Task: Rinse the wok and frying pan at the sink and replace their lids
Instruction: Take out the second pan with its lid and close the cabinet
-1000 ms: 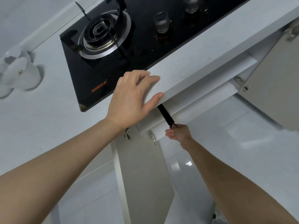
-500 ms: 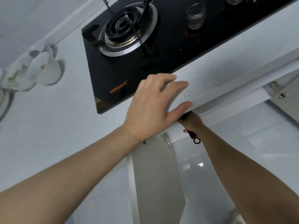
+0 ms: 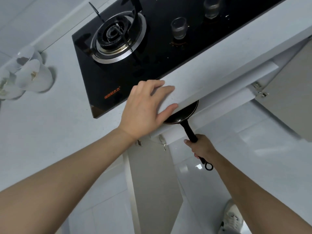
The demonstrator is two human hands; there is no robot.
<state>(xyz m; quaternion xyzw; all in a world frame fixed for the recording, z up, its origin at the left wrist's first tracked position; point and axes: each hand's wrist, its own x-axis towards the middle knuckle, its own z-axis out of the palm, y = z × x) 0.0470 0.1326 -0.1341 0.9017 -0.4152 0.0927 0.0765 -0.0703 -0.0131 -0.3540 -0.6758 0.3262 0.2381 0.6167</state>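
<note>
A black frying pan (image 3: 183, 113) sticks out from under the white countertop (image 3: 199, 73), its bowl partly hidden by the counter's edge and by my left thumb. My right hand (image 3: 200, 146) grips the pan's black handle below the counter, with the hanging ring showing past my fingers. My left hand (image 3: 146, 105) rests on the counter's front edge, fingers on top and thumb curled over the lip. No wok, lid or sink is in view.
A black glass gas hob (image 3: 152, 53) with a burner (image 3: 116, 39) and two knobs lies behind my left hand. White cups (image 3: 32, 76) stand at the far left. Cabinet doors (image 3: 155, 183) hang open below. My shoe (image 3: 231, 218) stands on the glossy tiled floor.
My right hand has drawn the frying pan outward from the cabinet; only the handle showed before, now the bowl emerges. My left hand stays on the counter's edge.
</note>
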